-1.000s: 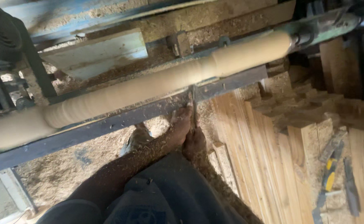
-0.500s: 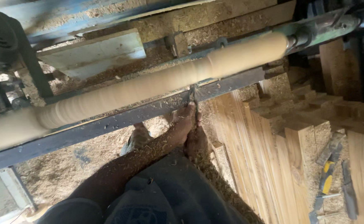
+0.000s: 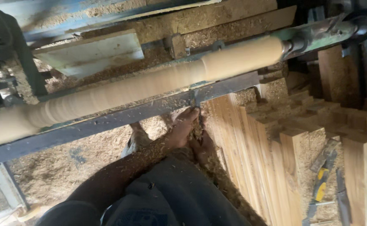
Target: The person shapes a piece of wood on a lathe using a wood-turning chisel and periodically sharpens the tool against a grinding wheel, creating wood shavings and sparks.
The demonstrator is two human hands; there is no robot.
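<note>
1. Wooden spindle (image 3: 150, 86) sits on the lathe, just above the steel rail (image 3: 108, 119).
2. Our left hand (image 3: 183, 127) has fingers closed on the chisel (image 3: 197, 102), its tip at the rail below the spindle.
3. Right hand (image 3: 204, 146) is under the left; we cannot tell its grip.
4. No containers visible; sawdust covers the floor (image 3: 66, 163) below the rail.

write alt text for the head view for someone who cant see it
A person's left hand and right hand, dusted with shavings, grip a turning chisel on the metal tool rest, its tip against a long pale wooden spindle mounted in a lathe. Sawdust covers the floor; stacked wooden blocks stand right.
</note>
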